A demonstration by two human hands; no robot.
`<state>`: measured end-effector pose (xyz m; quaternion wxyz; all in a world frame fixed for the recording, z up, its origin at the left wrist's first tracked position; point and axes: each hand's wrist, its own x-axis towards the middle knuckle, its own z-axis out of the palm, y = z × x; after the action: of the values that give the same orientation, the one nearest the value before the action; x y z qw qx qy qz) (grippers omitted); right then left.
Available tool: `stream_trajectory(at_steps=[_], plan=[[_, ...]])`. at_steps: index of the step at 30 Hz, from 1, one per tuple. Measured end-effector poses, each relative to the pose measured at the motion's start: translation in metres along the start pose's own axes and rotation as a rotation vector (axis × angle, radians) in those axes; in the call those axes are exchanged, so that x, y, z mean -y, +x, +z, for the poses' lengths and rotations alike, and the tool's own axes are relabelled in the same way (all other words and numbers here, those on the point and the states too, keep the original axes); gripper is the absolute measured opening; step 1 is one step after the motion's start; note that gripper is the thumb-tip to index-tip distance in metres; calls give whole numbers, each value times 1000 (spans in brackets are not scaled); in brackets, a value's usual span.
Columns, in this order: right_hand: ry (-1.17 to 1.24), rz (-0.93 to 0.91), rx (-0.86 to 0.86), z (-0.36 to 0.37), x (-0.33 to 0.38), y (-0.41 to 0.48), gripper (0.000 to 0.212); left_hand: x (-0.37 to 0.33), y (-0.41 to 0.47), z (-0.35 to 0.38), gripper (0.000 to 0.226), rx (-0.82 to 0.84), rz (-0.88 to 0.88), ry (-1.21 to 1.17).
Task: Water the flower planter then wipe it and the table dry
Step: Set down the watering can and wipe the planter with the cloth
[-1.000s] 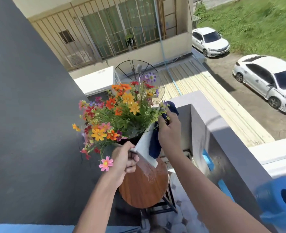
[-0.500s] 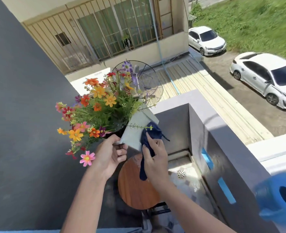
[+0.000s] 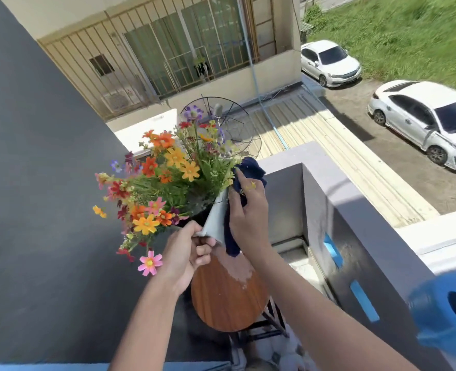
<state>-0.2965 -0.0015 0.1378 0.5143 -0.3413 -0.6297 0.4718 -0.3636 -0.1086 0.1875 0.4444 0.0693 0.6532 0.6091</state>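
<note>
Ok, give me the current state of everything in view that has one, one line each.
Flower planter: lifted off the table, tilted, held at its lower corner.
Left hand: grip closed on the flower planter.
Right hand: presses the dark blue cloth against the planter's side.
Dark blue cloth: bunched, tail hanging below the hand.
Round wooden table: wet patch near its far edge, not yet wiped.
Blue watering can: set aside at right, blurred.

planter (image 3: 216, 218): smooth, matt grey
cloth (image 3: 248, 178): soft dark-blue fabric
table (image 3: 227, 298): glossy wood grain
can (image 3: 446, 311): blue plastic
</note>
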Motion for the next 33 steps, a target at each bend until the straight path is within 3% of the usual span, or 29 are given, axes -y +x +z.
stream_trajectory(at_steps=[5, 14, 18, 21, 24, 29, 33], plan=[[-96, 78, -98, -7, -33, 5, 43, 1, -1, 0, 20, 7, 10, -20], [75, 65, 127, 1, -13, -42, 37, 6, 17, -3, 16, -114, 32, 23], [132, 68, 48, -15, 0, -28, 29, 9, 17, -7, 20, -185, 64, 137], [106, 23, 10, -36, 3, -6, 25, 7, 13, -12, 27, -148, 67, 185], [60, 75, 121, -52, -3, 22, 23, 5, 13, -21, 29, -110, 63, 235], [118, 311, 387, -68, -12, 49, 21, 4, 16, -28, 21, -51, 98, 340], [66, 443, 419, -62, -19, 58, 29, -5, 9, -24, 16, 6, 136, 391]])
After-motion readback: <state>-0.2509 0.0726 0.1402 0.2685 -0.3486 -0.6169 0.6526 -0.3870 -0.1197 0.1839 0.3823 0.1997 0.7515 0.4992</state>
